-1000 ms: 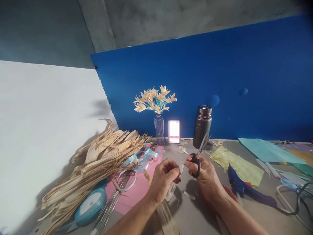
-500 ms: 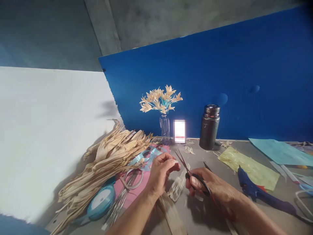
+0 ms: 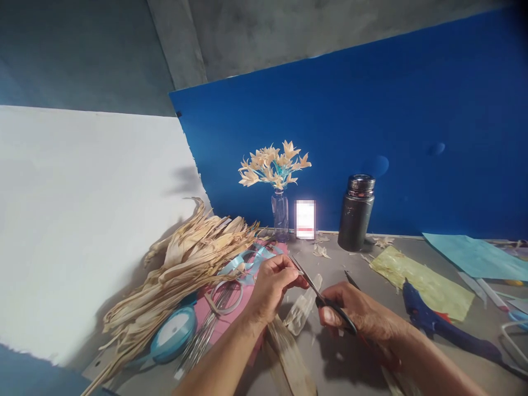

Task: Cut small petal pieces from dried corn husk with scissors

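My right hand [image 3: 358, 316] grips black-handled scissors [image 3: 319, 294] with the blades spread wide, one tip pointing up-left toward my left hand, the other up-right. My left hand [image 3: 270, 286] is pinched on a small pale piece of dried husk at its fingertips, right beside the upper blade. A longer strip of husk [image 3: 301, 311] lies on the grey table [image 3: 330, 363] between my hands. More husk strips [image 3: 289, 363] lie under my left forearm.
A pile of dried corn husks [image 3: 185, 269] lies at left, with a blue ribbon spool [image 3: 173, 335], wires and pink paper [image 3: 231, 316]. A vase of husk flowers [image 3: 278, 181] and a dark bottle [image 3: 357, 212] stand at the blue backboard. A blue glue gun [image 3: 433, 322] and coloured papers lie at right.
My right hand dropped from upright to low over the table and the scissor blades spread apart. Left hand stayed pinched and now meets the upper blade. The camera view shifted slightly left.
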A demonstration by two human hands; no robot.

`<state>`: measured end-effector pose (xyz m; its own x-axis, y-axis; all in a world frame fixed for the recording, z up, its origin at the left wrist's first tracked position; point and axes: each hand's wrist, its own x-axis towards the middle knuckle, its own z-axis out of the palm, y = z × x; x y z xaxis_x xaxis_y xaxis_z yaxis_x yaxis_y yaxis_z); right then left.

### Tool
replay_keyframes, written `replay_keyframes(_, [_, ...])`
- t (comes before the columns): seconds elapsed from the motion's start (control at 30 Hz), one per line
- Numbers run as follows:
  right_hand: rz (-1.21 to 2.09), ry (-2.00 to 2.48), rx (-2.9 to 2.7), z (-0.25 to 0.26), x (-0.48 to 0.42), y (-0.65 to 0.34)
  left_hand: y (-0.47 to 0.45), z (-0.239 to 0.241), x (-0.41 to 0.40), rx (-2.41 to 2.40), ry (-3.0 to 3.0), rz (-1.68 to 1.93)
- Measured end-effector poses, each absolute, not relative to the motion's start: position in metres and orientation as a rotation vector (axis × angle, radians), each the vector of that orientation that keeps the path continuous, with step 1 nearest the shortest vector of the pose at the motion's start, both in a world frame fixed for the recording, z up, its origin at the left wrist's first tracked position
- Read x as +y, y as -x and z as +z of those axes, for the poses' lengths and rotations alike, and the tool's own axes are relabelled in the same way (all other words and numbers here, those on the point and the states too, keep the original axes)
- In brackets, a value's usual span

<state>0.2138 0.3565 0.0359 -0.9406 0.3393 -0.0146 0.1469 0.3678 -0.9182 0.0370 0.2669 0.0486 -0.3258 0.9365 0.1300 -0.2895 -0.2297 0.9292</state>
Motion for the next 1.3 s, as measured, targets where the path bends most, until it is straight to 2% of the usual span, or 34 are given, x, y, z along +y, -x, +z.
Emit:
replay_keyframes(0.3, [1.732, 0.479, -2.326, 0.029, 0.36, -0.213, -0.037, 0.05, 0.265, 1.123, -0.902, 1.674])
replay_keyframes(0.7, [1.698, 0.345, -2.432, 0.035, 0.366, -0.222, -0.029, 0.044, 0.266, 1.26, -1.004, 1.515])
replay_keyframes(1.3, [1.659, 0.622, -2.416, 0.025, 0.372, -0.219, -0.023, 0.043, 0.265, 1.306, -1.012, 1.406])
